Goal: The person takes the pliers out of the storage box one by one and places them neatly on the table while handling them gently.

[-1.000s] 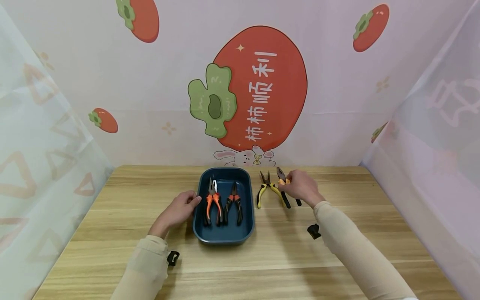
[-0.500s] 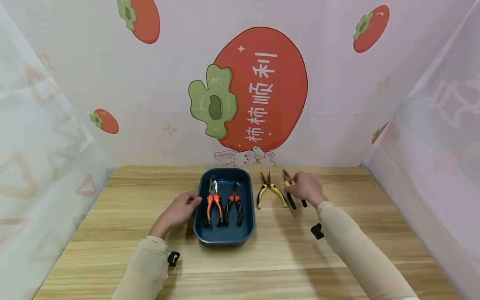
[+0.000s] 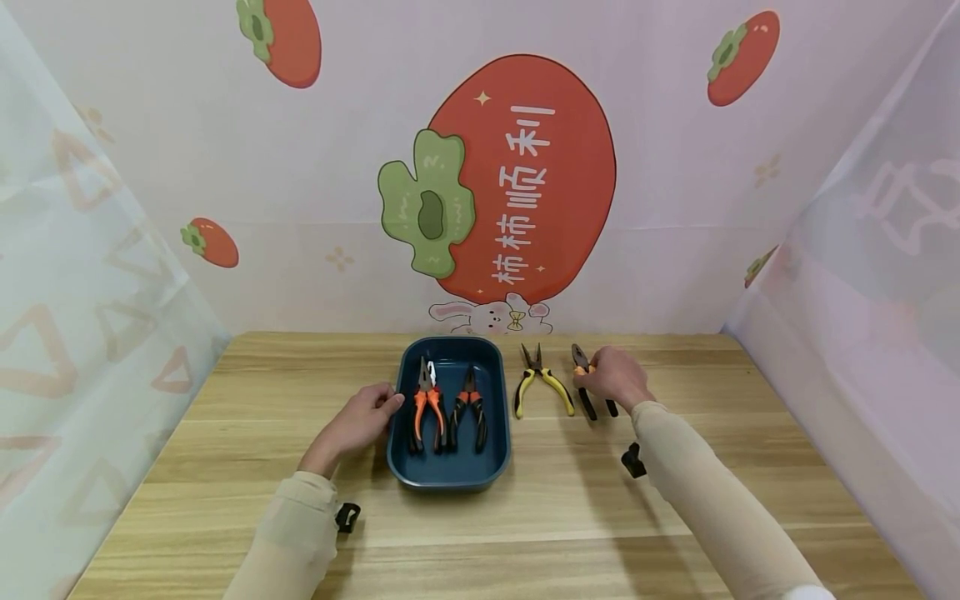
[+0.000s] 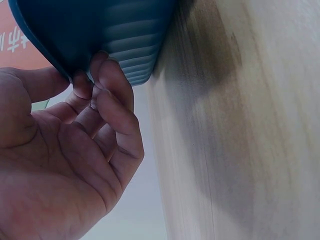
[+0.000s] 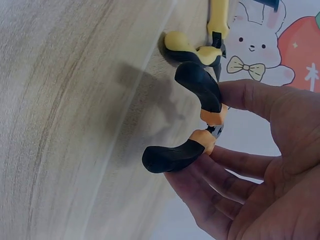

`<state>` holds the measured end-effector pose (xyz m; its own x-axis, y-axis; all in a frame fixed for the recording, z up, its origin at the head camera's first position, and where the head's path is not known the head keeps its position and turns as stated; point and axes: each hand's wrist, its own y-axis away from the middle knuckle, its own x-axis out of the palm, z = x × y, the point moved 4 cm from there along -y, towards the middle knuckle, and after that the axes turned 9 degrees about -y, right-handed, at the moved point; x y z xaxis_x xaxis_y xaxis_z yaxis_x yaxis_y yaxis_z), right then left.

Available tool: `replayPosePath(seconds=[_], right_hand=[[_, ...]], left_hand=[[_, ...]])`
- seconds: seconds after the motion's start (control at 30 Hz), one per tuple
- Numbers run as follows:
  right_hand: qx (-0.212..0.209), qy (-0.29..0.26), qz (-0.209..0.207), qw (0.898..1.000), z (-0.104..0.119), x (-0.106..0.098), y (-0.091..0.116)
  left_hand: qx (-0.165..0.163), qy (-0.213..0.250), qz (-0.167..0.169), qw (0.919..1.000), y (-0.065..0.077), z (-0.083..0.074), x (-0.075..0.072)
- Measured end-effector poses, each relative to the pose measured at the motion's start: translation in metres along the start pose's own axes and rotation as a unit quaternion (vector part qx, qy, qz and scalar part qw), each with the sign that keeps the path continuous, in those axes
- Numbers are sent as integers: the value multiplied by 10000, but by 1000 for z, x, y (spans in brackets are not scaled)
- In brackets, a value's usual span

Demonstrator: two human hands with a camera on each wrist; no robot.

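My left hand [image 3: 365,417] pinches the left rim of a dark blue tray [image 3: 448,482] between thumb and fingers; the left wrist view shows the tray's ribbed side. Inside lie orange-handled pliers [image 3: 429,408] and black-and-orange pliers [image 3: 468,400], side by side. To the right of the tray, my right hand [image 3: 617,377] grips pliers with black-and-orange handles [image 5: 175,156], thumb on one handle and fingers on the other. Their handles are spread, and the head points toward the back wall. Between tray and right hand lie yellow-and-black long-nose pliers [image 3: 537,379] with handles apart.
Everything stands on a wood-grain table [image 3: 517,550]. A fabric backdrop [image 3: 300,208] printed with persimmons rises at the table's back edge, and sheets hang at both sides. A black clip-like piece [image 3: 633,460] is on each wrist.
My right hand has moved a little to the right with the black-and-orange pliers, away from the yellow ones. The left hand and the tray have stayed in place.
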<state>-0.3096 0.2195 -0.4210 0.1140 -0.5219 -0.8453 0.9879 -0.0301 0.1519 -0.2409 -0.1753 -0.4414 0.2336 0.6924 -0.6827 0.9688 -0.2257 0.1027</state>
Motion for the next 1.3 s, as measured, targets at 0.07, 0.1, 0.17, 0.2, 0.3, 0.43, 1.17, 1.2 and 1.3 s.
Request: replayPosePath(seconds=[0.07,0.1,0.17,0.2,0.3,0.43,1.17,1.2,1.3], right_hand=[[22,-25,12,10000,-1,1,-2],[33,-28,11,10000,-1,2,-2],[90,-52,11,9999,-2,3,-4],[115,-53,15,9999,-2,3,-4],[182,-47,14,9998,-2,5,-6],[275,-6,18,9996,-3,6,-9],[448,89,-46,9989,-9,10,-16],[438,103,-50,9990,-9,10,-17],[394,116,-78,9991,-10,11,-18]], left_hand=[[1,-14,3,10000,0,0,0],[2,-22,2,10000,0,0,0],[-2,-33,5,10000,0,0,0],[-3,-34,11,10000,0,0,0],[-13,-30,11,10000,0,0,0],[-27,-11,-2,10000,-1,1,1],[-24,-42,-22,10000,-1,1,1],[-30,-63,-25,10000,-2,2,1],[-39,-67,-26,10000,-1,2,1]])
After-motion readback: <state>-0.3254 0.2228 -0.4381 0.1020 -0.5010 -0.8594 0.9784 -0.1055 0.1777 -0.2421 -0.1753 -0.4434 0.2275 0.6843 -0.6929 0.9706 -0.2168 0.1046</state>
